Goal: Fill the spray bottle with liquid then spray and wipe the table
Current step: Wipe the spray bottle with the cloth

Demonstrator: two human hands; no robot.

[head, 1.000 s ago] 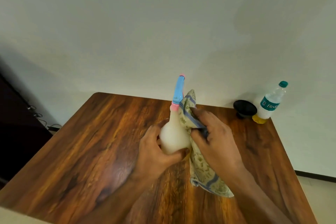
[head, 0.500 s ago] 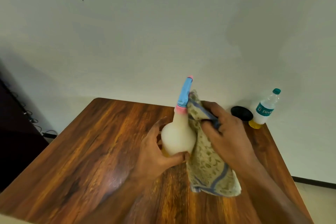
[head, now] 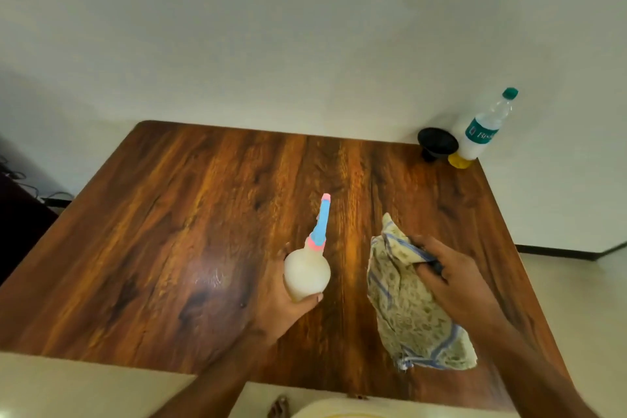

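Dark wood-grain surface (head: pixel 203 214), glossy, rounded corners, pushed against a plain pale wall (head: pixel 271 27); light floor (head: pixel 576 299) at right. Far right corner: black funnel (head: pixel 437 142), capped water bottle (head: pixel 483 127) with teal label, small yellow object at its base.

Spray bottle (head: pixel 307 273): milky white round body, pink collar, blue nozzle pointing away. Left hand (head: pixel 283 312) grips its body above the surface centre. Right hand (head: pixel 454 285) clutches a patterned cloth (head: pixel 407 309), blue-bordered, just beside the bottle, apart from it.
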